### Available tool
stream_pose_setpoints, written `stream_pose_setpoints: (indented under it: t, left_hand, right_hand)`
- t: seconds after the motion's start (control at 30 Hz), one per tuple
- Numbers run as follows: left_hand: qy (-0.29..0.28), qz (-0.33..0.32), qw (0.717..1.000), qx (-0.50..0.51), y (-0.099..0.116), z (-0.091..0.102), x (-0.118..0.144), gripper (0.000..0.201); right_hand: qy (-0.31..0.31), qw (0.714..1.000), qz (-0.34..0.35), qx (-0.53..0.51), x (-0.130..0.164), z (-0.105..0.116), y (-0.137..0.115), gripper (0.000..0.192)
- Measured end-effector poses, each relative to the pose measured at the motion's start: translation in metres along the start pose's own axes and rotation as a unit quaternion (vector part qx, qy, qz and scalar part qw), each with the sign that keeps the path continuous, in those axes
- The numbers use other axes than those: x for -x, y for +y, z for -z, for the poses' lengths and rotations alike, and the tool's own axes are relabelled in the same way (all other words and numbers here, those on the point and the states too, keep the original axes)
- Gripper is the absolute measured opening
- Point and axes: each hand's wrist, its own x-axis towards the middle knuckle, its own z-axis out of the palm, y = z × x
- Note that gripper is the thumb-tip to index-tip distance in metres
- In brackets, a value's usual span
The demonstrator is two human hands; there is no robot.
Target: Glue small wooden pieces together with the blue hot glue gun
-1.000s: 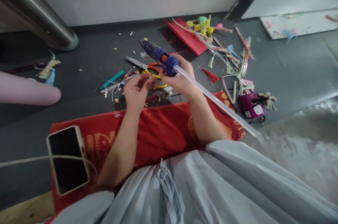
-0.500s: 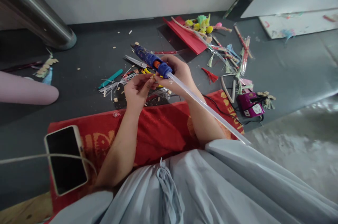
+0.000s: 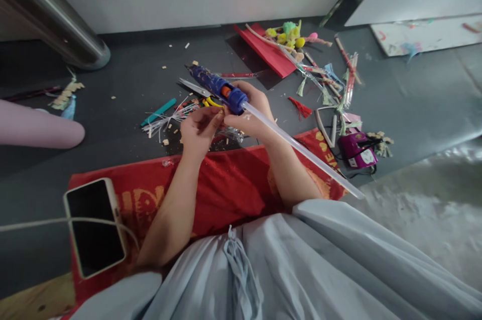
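Observation:
In my right hand point(image 3: 254, 109) rests a blue hot glue gun point(image 3: 209, 81), its nozzle pointing up and left. A long clear glue stick point(image 3: 301, 148) runs out of its back end over my forearm. My left hand point(image 3: 199, 126) is closed beside it, thumb and fingers pinched together and meeting the right fingertips. What the pinch holds is small and mostly hidden. Just beyond my hands lie scissors point(image 3: 194, 87) with yellow handles, partly covered by the glue gun. A teal pen-like tool point(image 3: 158, 112) and a bundle of white strands point(image 3: 169, 121) lie left of them.
A red towel point(image 3: 233, 179) lies before me, with a phone point(image 3: 96, 227) and cable on its left. A purple box-shaped device point(image 3: 357, 150) stands at right. Behind are red paper point(image 3: 265, 51), wrapped sticks point(image 3: 351, 79) and a red tassel point(image 3: 300, 108). A metal post point(image 3: 56, 13) rises at left.
Both hands have shifted slightly together. The glue gun has turned a little, and the far end of its glue stick sits slightly higher and farther right.

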Motion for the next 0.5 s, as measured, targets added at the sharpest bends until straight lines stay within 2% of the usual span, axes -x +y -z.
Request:
stream_pose_setpoints:
  t: [0.3, 0.5]
  left_hand:
    - [0.029, -0.009, 0.999, 0.028, 0.0078, -0.0045, 0.0008, 0.029]
    - [0.031, -0.017, 0.999, 0.039, 0.0080, -0.0035, 0.0008, 0.026]
  right_hand:
    - [0.007, 1.000, 0.005, -0.013, -0.0030, 0.0067, 0.0039, 0.031]
    - [0.027, 0.998, 0.039, -0.032, -0.0029, 0.0086, 0.0033, 0.029]
